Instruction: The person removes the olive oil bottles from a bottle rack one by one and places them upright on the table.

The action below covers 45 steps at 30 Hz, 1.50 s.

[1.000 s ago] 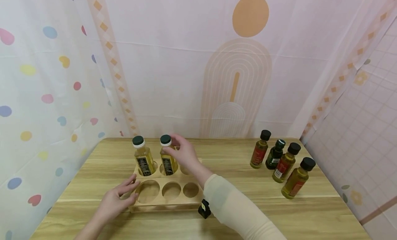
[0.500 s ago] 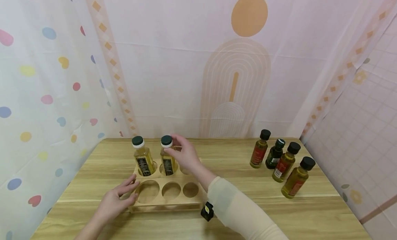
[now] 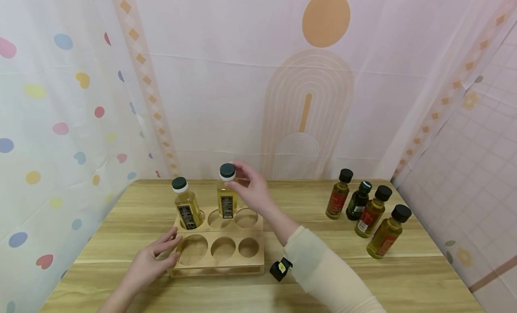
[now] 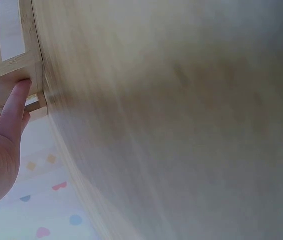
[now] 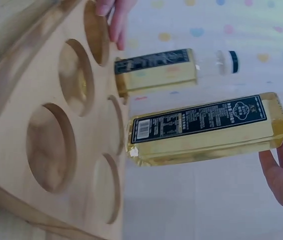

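Observation:
My right hand (image 3: 254, 194) pinches a square oil bottle (image 3: 227, 203) near its neck, just below the white ring and dark green cap. The bottle stands upright over the back-middle hole of a wooden two-tier rack (image 3: 210, 232). In the right wrist view, its base is right by the rack's top surface. A matching oil bottle (image 3: 187, 209) sits in the back-left hole. My left hand (image 3: 151, 261) rests with extended fingers against the rack's left end; the left wrist view shows a straight finger (image 4: 15, 107) pressed to the end panel.
Several bottles stand at the right of the wooden table: three with black caps and reddish labels, such as the front one (image 3: 385, 236), and a small dark green bottle (image 3: 357, 203). A patterned curtain (image 3: 226, 102) hangs behind the table. A black wrist device (image 3: 280, 269) hangs under the right sleeve.
My right hand has lifted the second oil bottle up out of the back-middle hole and slightly right. My left hand and the other bottles have stayed put.

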Tool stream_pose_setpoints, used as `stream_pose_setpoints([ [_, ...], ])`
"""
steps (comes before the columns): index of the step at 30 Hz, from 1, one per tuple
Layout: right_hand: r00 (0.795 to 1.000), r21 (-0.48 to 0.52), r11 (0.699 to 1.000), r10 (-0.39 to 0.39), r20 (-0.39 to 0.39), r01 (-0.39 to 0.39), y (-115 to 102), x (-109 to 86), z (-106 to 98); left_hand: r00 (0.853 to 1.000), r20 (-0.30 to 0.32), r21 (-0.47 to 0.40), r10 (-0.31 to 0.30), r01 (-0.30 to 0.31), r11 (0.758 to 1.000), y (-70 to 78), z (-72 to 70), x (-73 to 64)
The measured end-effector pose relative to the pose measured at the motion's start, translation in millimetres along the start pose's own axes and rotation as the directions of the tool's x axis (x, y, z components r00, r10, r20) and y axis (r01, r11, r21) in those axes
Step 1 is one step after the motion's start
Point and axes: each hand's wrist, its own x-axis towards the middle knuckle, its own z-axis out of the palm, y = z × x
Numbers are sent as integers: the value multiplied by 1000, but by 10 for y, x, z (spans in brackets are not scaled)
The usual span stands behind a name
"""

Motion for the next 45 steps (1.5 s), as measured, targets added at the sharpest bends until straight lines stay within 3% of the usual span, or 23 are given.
stream_pose_setpoints([
  [14,1000,-40,999,13,-2,-13,74,-297,-730,1000,7,-4,0,0,1000,-6,5,-3],
  [21,997,-95,993,78,21,-75,106,-522,-1138,1000,3,-5,3,-3,1000,-19,7,3],
  [31,988,-186,970,150,-41,-155,302,-801,-1635,1000,0,-4,10,-10,1000,-17,2,-3],
  [38,973,-303,926,203,-105,-226,343,-987,-1904,1000,-2,-10,15,-15,1000,-17,1,-3],
  [45,962,-333,904,235,-135,-268,362,-1105,-2116,1000,-1,-32,7,-7,999,-16,2,-2],
])
